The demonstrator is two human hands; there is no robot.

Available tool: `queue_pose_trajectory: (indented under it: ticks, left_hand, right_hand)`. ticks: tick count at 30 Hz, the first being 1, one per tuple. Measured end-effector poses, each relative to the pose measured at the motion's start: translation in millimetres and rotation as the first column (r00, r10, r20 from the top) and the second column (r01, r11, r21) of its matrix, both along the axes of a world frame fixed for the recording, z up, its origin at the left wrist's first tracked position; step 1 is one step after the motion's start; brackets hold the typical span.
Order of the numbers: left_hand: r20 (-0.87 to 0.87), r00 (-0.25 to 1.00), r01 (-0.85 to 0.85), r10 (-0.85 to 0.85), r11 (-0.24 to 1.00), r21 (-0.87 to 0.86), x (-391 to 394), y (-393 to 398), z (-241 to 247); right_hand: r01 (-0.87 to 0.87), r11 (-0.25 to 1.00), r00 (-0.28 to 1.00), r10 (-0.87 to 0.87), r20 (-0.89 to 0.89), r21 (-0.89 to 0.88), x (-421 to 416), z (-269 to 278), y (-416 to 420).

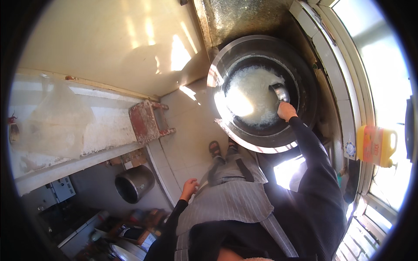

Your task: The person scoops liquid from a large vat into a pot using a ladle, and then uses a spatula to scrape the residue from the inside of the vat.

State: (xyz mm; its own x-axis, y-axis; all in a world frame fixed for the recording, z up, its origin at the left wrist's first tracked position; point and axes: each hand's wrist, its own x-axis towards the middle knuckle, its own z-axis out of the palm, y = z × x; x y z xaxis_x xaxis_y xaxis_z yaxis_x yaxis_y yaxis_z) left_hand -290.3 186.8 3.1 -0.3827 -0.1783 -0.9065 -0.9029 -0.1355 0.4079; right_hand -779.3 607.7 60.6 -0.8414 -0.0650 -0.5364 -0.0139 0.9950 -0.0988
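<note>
My right hand [287, 111] grips a metal ladle or scoop [280, 91], whose bowl is tilted over a large round wok-like pan [303, 81]. Cloudy, pale liquid [258, 81] with a foamy border fills the bottom of the pan, and sunlight glares off its left part. Whether the scoop touches the liquid I cannot tell. Away from the pan, my left hand [190, 189] hangs beside the striped grey apron [225, 200], fingers loosely bent and apart, with nothing seen in it.
A worn red wooden stool [142, 122] stands left of the pan. On the window ledge to the right is a yellow plastic jug [375, 146]. A metal pot [134, 184] and a white ledge [107, 127] lie to the left. Tiled floor [186, 130] surrounds my sandaled feet.
</note>
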Motion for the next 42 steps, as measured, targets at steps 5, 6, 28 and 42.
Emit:
queue_pose_trajectory:
  ticks: [5, 6, 28, 42]
  left_hand:
    - [-0.016, 1.000, 0.010, -0.010, 1.000, 0.001, 1, 6, -10]
    - [-0.019, 1.000, 0.005, -0.005, 1.000, -0.001, 1, 6, -11]
    - [-0.037, 0.998, -0.056, 0.052, 0.995, -0.088, 22, 22, -12]
    - [-0.007, 0.994, -0.113, 0.113, 0.994, -0.012, 5, 21, 1]
  right_hand:
    - [-0.260, 0.951, 0.922, 0.296, 0.251, -0.164, 16, -1, -8]
    - [-0.331, 0.922, 0.854, 0.384, 0.351, -0.201, 7, -5, -13]
    - [-0.104, 0.994, 0.988, 0.107, -0.108, 0.036, -22, -11, -6]
    - [0.828, 0.436, 0.517, -0.351, 0.781, -0.352, -117, -5, -53]
